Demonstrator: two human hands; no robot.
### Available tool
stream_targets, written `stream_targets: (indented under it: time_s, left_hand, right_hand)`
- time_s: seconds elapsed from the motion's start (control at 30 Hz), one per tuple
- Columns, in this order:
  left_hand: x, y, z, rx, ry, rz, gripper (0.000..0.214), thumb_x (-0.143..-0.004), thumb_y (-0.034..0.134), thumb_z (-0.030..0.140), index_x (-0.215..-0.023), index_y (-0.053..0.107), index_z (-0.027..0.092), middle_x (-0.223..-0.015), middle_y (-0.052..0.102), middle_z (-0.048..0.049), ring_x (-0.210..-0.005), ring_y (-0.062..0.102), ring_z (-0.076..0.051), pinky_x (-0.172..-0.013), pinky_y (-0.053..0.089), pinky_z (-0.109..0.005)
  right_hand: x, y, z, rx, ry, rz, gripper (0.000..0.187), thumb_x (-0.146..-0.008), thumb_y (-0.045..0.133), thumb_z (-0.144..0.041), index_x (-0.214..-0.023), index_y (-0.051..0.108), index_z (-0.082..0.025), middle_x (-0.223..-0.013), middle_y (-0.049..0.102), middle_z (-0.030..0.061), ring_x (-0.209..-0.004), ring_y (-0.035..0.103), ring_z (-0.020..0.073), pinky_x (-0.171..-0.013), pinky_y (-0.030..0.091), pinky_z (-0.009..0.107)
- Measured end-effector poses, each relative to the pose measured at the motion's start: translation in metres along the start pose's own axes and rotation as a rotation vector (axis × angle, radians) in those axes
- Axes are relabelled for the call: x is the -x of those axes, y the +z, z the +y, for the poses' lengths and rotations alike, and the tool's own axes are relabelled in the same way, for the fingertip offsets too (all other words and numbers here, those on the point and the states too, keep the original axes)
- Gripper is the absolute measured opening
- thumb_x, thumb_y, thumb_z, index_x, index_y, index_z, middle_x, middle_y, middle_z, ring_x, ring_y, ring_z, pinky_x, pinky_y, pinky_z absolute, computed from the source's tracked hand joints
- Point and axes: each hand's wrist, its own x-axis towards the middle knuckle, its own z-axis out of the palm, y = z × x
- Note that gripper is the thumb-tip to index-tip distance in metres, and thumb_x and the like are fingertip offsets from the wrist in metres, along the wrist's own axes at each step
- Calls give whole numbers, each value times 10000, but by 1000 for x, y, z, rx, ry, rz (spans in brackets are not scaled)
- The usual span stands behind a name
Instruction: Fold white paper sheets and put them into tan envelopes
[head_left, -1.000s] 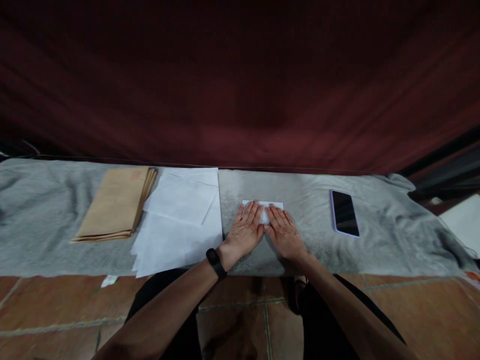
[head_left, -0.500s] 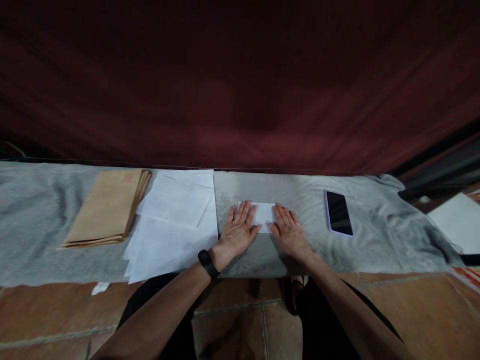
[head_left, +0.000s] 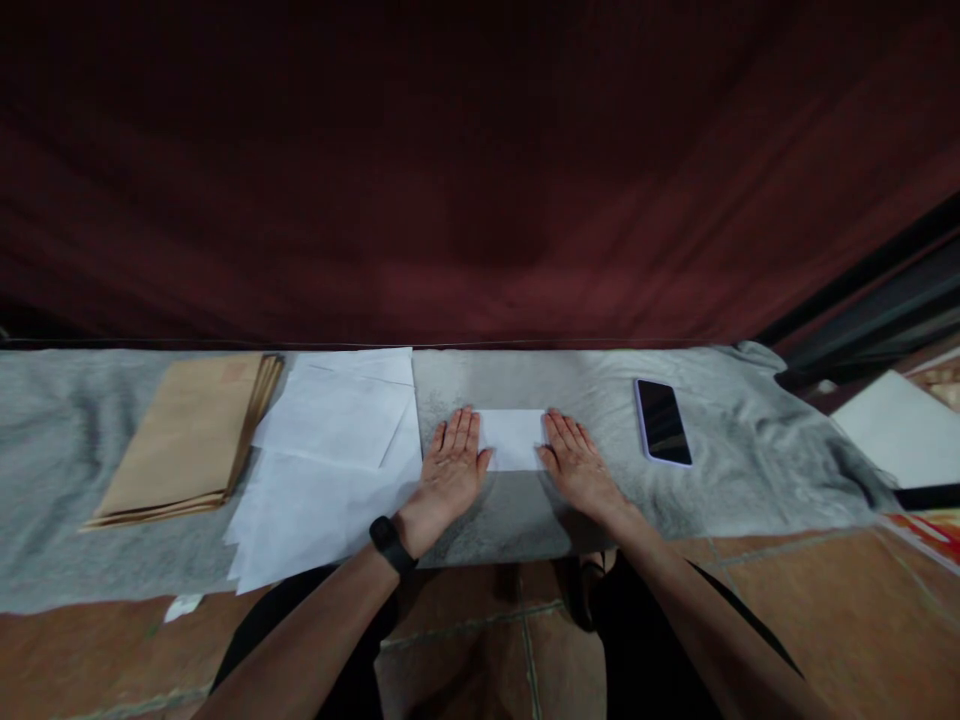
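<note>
A small folded white paper [head_left: 512, 440] lies flat on the grey cloth [head_left: 495, 520] in front of me. My left hand [head_left: 453, 460] rests flat at its left edge, fingers stretched out and pointing away from me. At the opposite edge my right hand [head_left: 576, 460] also lies flat, fingers extended, thumb toward the paper. Both hands touch the paper's ends without gripping it, and its middle is uncovered. Left of my left hand is a fanned pile of white sheets [head_left: 322, 510], with smaller folded papers [head_left: 334, 415] on top.
A stack of brown paper envelopes [head_left: 180, 435] lies at the far left. To the right is a phone [head_left: 664, 422] with a dark screen and pale purple edge. A dark red curtain [head_left: 480, 220] hangs behind. A white board-like thing [head_left: 904, 430] stands beyond the cloth's right end.
My left hand has slid left across the paper, uncovering more of it. My right hand stays at the right end. The view has shifted slightly.
</note>
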Motion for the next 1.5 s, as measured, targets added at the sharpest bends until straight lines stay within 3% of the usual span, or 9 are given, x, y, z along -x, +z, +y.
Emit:
stream_targets:
  time_s: [0.4, 0.63, 0.77, 0.97, 1.2, 1.5]
  left_hand:
    - [8, -6, -5, -44, -59, -25, 568, -999, 317, 290, -1495, 375, 19, -1578, 368, -186, -1476, 332, -281, -1210, 290, -436]
    - [12, -12, 0, -17, -29, 66, 554, -996, 317, 256, -1494, 369, 18, -1568, 390, -187, -1491, 297, -278, -1233, 257, -471]
    - [24, -16, 19, 77, 134, 124, 575, -1000, 356, 302, -1520, 322, 57, -1580, 382, -165, -1507, 259, -254, -1232, 281, -462]
    - [47, -6, 43, 120, 251, 130, 656, -961, 382, 258, -1552, 208, 31, -1588, 343, -205, -1499, 271, -278, -1211, 317, -502]
    - [52, 0, 41, 76, 195, 124, 658, -942, 378, 221, -1547, 215, 20, -1586, 344, -211, -1500, 265, -282, -1208, 324, -477]
    - [55, 2, 37, 51, 110, 126, 683, -965, 441, 337, -1525, 252, -6, -1580, 337, -241, -1515, 214, -301, -1218, 299, -487]
  right_hand:
    - [1, -2, 9, 0, 29, -18, 548, -1045, 304, -349, -1526, 372, -96, -1604, 338, 143, -1481, 309, 287, -1197, 304, 479]
    - [1, -5, 6, -26, 73, 1, 553, -1034, 339, -335, -1536, 355, -102, -1602, 341, 148, -1489, 294, 286, -1201, 297, 503]
    - [3, -14, -12, -62, 41, -7, 572, -1051, 300, -378, -1534, 352, -76, -1598, 344, 153, -1493, 283, 287, -1208, 282, 503]
    - [17, -19, -55, -151, -204, -55, 569, -1056, 292, -378, -1574, 272, -146, -1614, 325, 94, -1503, 266, 228, -1229, 253, 466]
    - [25, -14, -63, -100, -208, -33, 594, -1050, 337, -413, -1565, 291, -122, -1596, 351, 122, -1482, 318, 238, -1227, 261, 458]
    - [28, -11, -57, -45, -155, -14, 598, -1041, 364, -405, -1552, 313, -98, -1592, 355, 143, -1475, 325, 268, -1220, 241, 493]
